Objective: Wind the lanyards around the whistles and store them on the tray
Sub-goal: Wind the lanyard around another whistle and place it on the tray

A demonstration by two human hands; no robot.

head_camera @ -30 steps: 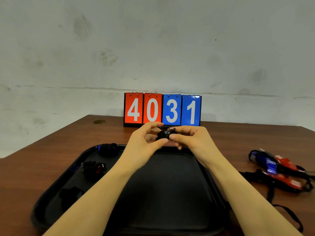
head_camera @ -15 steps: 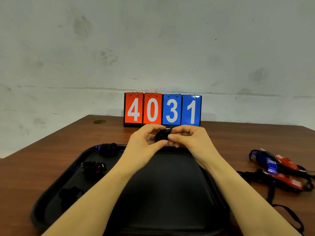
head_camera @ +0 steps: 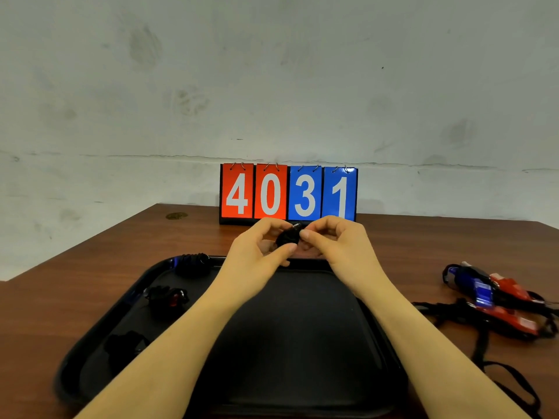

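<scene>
Hands barely shifted: left hand [head_camera: 257,255] and right hand [head_camera: 338,246] both pinching wrapped whistle [head_camera: 287,238] above tray [head_camera: 302,343]

A brown wood-grain table [head_camera: 90,297] is being backed by a pale, stained wall [head_camera: 272,71] with a thin horizontal crack. A flip scoreboard [head_camera: 289,193] reading 4031, two cards red and two blue, is being stood at the table's far edge.
</scene>
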